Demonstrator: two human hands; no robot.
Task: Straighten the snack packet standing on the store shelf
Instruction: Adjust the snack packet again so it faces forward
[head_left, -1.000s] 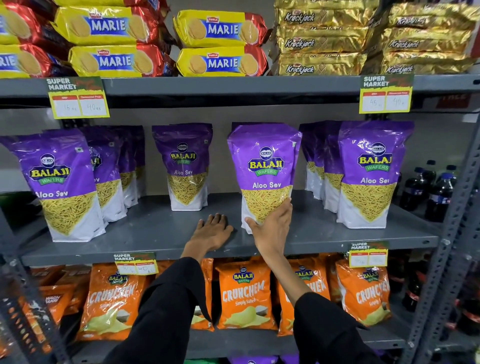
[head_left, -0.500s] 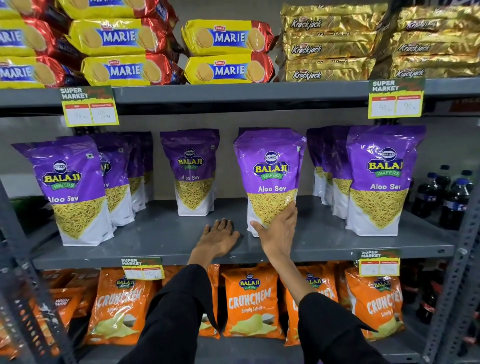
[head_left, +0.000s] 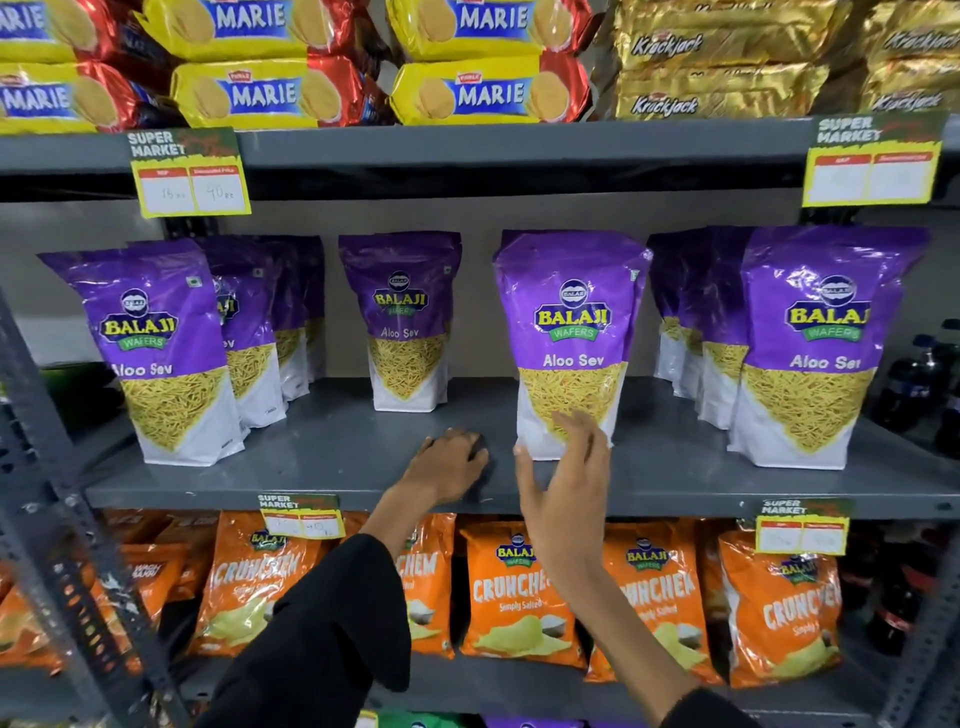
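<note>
Head view: packet (head_left: 571, 343) on middle shelf (head_left: 322, 457), near front edge, between a lone packet further back and a row at right. Stands upright, face forward, perhaps a shade tilted; hard to say.

Right hand (head_left: 563, 493) open, fingers spread, just in front of packet's lower white panel; contact not clear, blurred. Left hand (head_left: 449, 467) flat on shelf, palm down, gripping nothing, just beside packet.

Handling, by guess: light, soft foil pouch, glossy and probably slippery; brittle contents, so no squeezing. Best taken at lower sides near gusset base, or nudged at top corners.

Looks: purple top, white base, yellow sev panel, "Balaji Aloo Sev" print, crinkled sheen.
</note>
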